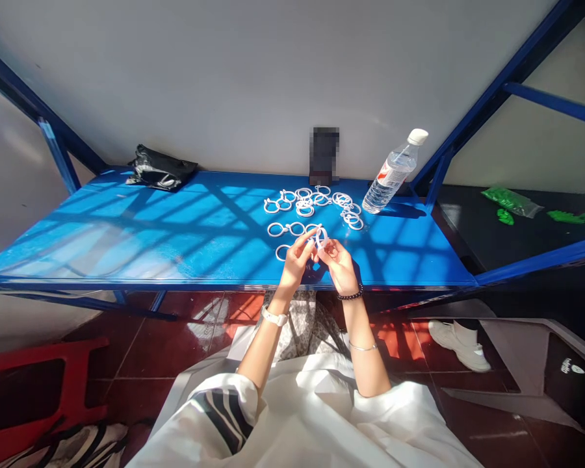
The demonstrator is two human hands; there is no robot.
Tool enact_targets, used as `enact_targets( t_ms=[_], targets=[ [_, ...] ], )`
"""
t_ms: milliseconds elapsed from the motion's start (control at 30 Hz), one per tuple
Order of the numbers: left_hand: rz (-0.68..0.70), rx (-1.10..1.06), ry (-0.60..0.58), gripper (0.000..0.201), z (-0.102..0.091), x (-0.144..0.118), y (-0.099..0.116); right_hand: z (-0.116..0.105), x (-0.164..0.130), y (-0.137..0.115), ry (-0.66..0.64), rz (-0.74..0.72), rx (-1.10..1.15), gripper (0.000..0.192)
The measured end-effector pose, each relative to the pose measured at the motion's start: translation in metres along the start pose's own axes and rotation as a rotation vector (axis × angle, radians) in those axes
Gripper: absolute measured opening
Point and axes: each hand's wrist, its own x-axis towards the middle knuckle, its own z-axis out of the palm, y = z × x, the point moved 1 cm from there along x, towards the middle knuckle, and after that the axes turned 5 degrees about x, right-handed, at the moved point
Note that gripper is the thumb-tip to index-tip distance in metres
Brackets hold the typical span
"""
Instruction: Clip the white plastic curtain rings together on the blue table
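Plastic rings (pixel 305 204) (visibly smooth).

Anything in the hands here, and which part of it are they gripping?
A white ring, perhaps more than one, held by its rim between left hand and right hand; exact contacts are unclear.

I read this as a shared room of the canteen or workshop kind (I can't tell which from my end): a blue tabletop (pixel 175 240) in a blue metal frame (pixel 498 91) against a grey panel (pixel 273 78), a dark surface (pixel 461 221) at right, red floor tiles (pixel 166 338) below, another person's shoe (pixel 461 346) at lower right.
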Motion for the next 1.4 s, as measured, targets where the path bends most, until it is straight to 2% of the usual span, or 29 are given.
enact_targets(
  t_ms=[100,233,333,433,667,1200,1400],
  targets=[
    [-0.007,0.015,-0.004,0.053,0.001,0.000,0.000,-0.002,0.001,0.002,-0.001,0.010,0.002,0.029],
    [-0.003,0.032,0.009,0.055,0.001,0.001,0.000,-0.006,0.001,0.005,0.047,0.001,0.000,0.036],
    [0.006,0.048,-0.026,0.055,0.001,0.003,-0.002,-0.008,0.002,0.007,0.079,-0.010,0.017,0.040],
    [0.013,0.055,-0.066,0.050,0.001,0.004,-0.005,-0.009,0.003,0.008,0.094,-0.014,0.020,0.038],
    [0.017,0.062,-0.079,0.045,0.003,0.003,-0.004,-0.010,0.003,0.009,0.139,-0.019,-0.021,0.034],
    [-0.013,0.093,0.010,0.036,0.002,0.000,-0.006,-0.008,-0.002,0.006,0.161,-0.048,0.004,0.037],
    [0.023,0.085,-0.056,0.037,0.003,0.001,-0.009,-0.005,-0.001,0.005,0.162,-0.066,0.005,0.037]
  ],
)
